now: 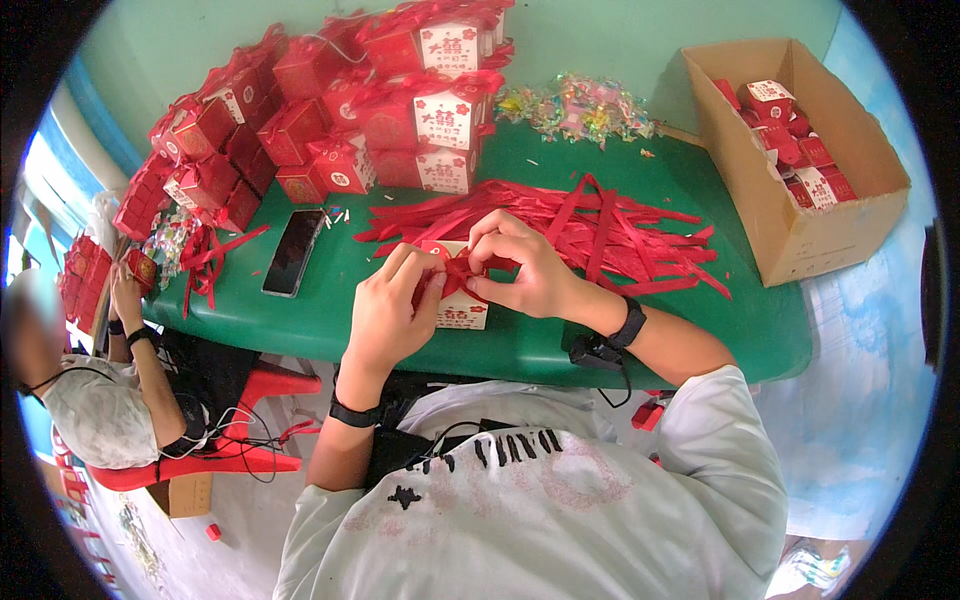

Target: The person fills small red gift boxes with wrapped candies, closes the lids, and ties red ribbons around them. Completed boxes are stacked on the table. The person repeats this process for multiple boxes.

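Note:
A small red and white gift box [463, 316] stands in front of me near the table's front edge. Over its top, red ribbon [458, 272] is gathered into what looks like a bow. My left hand [398, 300] pinches the ribbon's left side between thumb and fingers. From the right, my right hand [520, 268] pinches a loop of the same ribbon. Both hands partly cover the box's top. Just beyond them lies a spread pile of cut red ribbons [620, 235].
Stacked red gift boxes [420, 110] fill the back left. A black phone [295, 252] lies left of my hands. Wrapped candies [590, 108] are heaped at the back. An open cardboard box [820, 235] holding red boxes stands at right. A co-worker [110, 400] sits at left on a red chair.

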Tool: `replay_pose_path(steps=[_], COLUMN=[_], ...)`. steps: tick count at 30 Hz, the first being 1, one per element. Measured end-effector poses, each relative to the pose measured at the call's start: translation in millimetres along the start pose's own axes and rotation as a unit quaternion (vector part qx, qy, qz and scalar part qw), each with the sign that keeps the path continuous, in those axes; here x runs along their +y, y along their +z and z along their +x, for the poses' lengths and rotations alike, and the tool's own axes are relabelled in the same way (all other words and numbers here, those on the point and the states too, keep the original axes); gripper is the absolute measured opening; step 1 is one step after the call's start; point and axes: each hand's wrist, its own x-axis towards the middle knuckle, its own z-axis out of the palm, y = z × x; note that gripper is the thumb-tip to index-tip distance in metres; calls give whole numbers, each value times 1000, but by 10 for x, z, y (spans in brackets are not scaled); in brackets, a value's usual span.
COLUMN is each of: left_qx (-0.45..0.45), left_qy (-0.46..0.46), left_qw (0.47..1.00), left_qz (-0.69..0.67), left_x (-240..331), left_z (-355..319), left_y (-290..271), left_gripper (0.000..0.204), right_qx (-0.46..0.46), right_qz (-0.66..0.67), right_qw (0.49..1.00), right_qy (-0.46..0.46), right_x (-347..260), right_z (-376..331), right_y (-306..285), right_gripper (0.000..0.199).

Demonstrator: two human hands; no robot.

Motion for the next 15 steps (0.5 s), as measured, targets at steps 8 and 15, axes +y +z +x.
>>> replay_pose_path(steps=[8, 15], left_qx=[-24, -46], left_qy=[1, -4], left_qw=[1000, 999], left_qz=[-1, -1], left_x=[1, -89], left_z=[-4, -20], left_y=[-71, -143], left_gripper=[11, 10], right_qx=[-7, -21], right_qz=[27, 45], right_qw=[1000, 994], right_qy=[3, 99], right_x=[46, 77], right_z=[10, 31], right_y=[-75, -214], right_gripper=[17, 14])
